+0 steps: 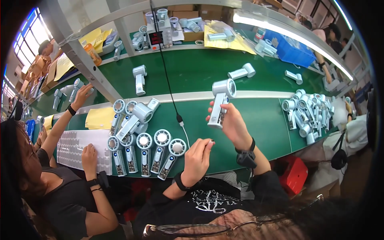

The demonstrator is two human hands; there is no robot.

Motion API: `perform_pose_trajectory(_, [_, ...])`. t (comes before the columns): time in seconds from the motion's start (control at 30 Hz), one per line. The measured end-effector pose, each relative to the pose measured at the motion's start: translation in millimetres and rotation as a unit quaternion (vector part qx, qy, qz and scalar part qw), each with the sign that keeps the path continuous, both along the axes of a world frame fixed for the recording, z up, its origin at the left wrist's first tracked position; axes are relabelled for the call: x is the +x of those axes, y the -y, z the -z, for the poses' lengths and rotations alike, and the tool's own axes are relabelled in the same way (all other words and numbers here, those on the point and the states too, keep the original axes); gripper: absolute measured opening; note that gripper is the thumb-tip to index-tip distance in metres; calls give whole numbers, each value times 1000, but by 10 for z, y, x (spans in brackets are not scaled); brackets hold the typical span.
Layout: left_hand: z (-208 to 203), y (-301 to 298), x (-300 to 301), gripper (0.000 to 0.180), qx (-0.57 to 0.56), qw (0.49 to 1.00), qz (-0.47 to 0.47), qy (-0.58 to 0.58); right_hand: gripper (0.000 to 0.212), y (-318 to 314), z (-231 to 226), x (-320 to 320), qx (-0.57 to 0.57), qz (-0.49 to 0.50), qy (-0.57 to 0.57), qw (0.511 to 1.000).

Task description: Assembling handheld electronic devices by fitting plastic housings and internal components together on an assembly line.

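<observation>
My right hand is wrapped round the handle of a pale blue handheld fan, held up over the green bench with its head at the top. Close below it, my left hand is closed in a pinch. Something tiny may be at its fingertips, too small to name. Just beyond my left hand, a black cable hangs down and ends in a white lead. Several similar fans lie side by side left of my left hand, with more piled behind them, some with blue lights.
A co-worker's hand rests by a white gridded tray at left; their other hand reaches forward. A big heap of fans lies at right. Behind a metal rail are single fans, a blue bin and a small meter.
</observation>
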State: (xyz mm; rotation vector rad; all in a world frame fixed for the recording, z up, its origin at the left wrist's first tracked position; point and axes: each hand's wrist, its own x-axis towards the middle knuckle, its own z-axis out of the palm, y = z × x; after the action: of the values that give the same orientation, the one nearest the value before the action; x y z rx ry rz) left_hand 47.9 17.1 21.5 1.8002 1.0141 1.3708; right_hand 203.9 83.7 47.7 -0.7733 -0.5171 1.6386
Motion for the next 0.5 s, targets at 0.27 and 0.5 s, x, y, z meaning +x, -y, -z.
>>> perform_pose_trajectory(0.27, [146, 87, 255, 5, 41, 997, -42, -44, 32, 472, 220, -60, 2, 79, -45, 996])
perform_pose_trajectory(0.5, [89, 92, 123, 5, 31, 994, -10, -101, 32, 570, 295, -260, 88, 189, 58, 976])
